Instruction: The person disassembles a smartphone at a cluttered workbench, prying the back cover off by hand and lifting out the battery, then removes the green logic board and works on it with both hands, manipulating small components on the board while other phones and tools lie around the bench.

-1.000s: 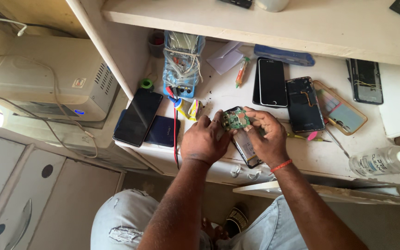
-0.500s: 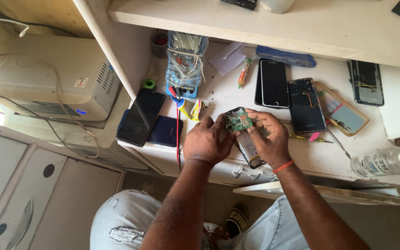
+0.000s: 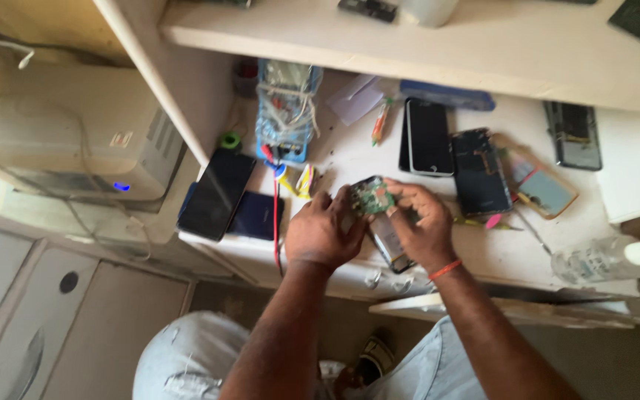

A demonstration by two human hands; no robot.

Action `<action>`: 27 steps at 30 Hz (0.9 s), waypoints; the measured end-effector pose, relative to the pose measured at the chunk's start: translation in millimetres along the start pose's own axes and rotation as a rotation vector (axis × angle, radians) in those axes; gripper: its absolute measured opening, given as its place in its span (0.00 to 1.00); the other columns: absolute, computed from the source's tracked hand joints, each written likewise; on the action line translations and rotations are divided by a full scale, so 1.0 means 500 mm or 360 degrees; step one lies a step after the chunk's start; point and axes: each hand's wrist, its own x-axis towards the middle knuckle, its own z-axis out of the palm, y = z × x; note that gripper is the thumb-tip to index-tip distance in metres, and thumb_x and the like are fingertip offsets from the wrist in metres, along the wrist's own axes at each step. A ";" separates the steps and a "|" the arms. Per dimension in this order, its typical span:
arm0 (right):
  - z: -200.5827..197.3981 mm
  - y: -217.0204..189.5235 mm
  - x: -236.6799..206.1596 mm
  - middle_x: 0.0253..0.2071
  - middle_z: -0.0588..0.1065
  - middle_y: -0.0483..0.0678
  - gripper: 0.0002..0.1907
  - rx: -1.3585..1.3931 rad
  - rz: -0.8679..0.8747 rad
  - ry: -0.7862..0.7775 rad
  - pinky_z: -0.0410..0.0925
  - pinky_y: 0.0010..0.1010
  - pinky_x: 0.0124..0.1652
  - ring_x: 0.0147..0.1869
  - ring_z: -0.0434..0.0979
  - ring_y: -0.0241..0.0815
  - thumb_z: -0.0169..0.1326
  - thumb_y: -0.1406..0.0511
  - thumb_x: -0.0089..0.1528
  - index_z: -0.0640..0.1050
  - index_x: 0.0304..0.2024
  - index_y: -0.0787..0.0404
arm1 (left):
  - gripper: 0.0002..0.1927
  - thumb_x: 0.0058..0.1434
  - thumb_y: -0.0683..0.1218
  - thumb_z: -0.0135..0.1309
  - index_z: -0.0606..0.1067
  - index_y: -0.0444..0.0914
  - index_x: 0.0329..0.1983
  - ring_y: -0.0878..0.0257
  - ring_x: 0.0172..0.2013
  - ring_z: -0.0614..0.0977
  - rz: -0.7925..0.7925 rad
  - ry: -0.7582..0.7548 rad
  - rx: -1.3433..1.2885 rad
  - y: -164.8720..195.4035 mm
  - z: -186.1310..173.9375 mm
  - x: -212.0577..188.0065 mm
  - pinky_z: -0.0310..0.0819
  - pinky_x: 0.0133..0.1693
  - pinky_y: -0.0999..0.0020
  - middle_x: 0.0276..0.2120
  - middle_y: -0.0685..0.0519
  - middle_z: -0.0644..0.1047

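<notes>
Both hands met over the front edge of the white desk (image 3: pixel 512 252), holding a small green circuit board (image 3: pixel 370 198) between them. The left hand (image 3: pixel 324 233) curled closed around the board's left side, and the right hand (image 3: pixel 420 226) pinched its right side with thumb and fingers. Just below the board, under the right hand, lay an opened phone body (image 3: pixel 392 248), partly hidden.

The board was held in the air near the desk's edge, so a slipped grip could likely have dropped it to the floor, and a hard squeeze might have bent it or harmed its parts.

Further back on the desk lay two dark phones (image 3: pixel 429 137), (image 3: pixel 481 172); to the left a black phone (image 3: pixel 218 194) overhung the edge. A red wire (image 3: pixel 275 222) ran down beside the left hand, where it could have snagged. A clear bottle (image 3: pixel 594 259) lay at the desk's right.
</notes>
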 end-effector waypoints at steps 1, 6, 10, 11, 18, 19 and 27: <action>-0.001 0.001 0.004 0.60 0.78 0.54 0.14 0.0005 -0.0025 0.0005 0.73 0.25 0.53 0.53 0.81 0.34 0.53 0.78 0.62 0.76 0.51 0.69 | 0.33 0.57 0.65 0.58 0.76 0.42 0.60 0.46 0.36 0.82 0.0005 0.0006 0.0009 0.002 0.001 0.004 0.77 0.35 0.51 0.37 0.45 0.78; -0.009 0.007 0.003 0.60 0.78 0.55 0.14 -0.0081 -0.0087 0.0000 0.73 0.24 0.50 0.48 0.80 0.32 0.53 0.78 0.61 0.75 0.50 0.69 | 0.32 0.58 0.65 0.59 0.76 0.42 0.59 0.46 0.35 0.83 0.0045 0.0054 0.0013 0.006 0.004 0.005 0.78 0.34 0.52 0.36 0.45 0.78; -0.010 0.008 0.000 0.61 0.78 0.55 0.14 -0.0073 -0.0068 -0.0004 0.73 0.24 0.51 0.50 0.81 0.32 0.53 0.78 0.60 0.75 0.50 0.69 | 0.31 0.58 0.65 0.59 0.76 0.42 0.58 0.46 0.34 0.83 0.0033 0.0043 0.0021 0.007 0.007 0.004 0.78 0.33 0.52 0.36 0.46 0.78; -0.009 0.006 0.001 0.61 0.78 0.55 0.14 -0.0029 -0.0072 -0.0009 0.73 0.24 0.52 0.50 0.81 0.32 0.53 0.78 0.61 0.75 0.50 0.69 | 0.31 0.58 0.64 0.59 0.76 0.42 0.58 0.46 0.34 0.83 0.0023 0.0036 0.0026 0.007 0.007 0.004 0.77 0.33 0.52 0.36 0.46 0.78; -0.014 -0.013 0.002 0.60 0.77 0.55 0.17 -0.0066 -0.0167 -0.0031 0.74 0.25 0.51 0.50 0.81 0.33 0.55 0.77 0.59 0.75 0.51 0.70 | 0.33 0.59 0.64 0.58 0.75 0.41 0.61 0.47 0.33 0.83 0.0052 0.0058 0.0059 0.014 0.003 0.006 0.78 0.32 0.52 0.35 0.46 0.78; -0.013 -0.013 0.001 0.59 0.78 0.55 0.16 -0.0056 -0.0154 -0.0027 0.74 0.26 0.51 0.50 0.81 0.33 0.56 0.76 0.60 0.75 0.52 0.70 | 0.32 0.60 0.64 0.57 0.74 0.41 0.61 0.47 0.33 0.83 0.0062 0.0065 0.0063 0.013 0.002 0.005 0.78 0.33 0.52 0.36 0.46 0.78; -0.009 0.015 -0.005 0.38 0.82 0.47 0.12 -0.0174 0.0026 0.0209 0.75 0.23 0.41 0.40 0.82 0.31 0.59 0.64 0.69 0.79 0.47 0.67 | 0.28 0.68 0.62 0.51 0.74 0.40 0.62 0.46 0.35 0.82 0.0018 0.0014 0.0071 0.008 0.009 0.002 0.77 0.34 0.52 0.37 0.45 0.78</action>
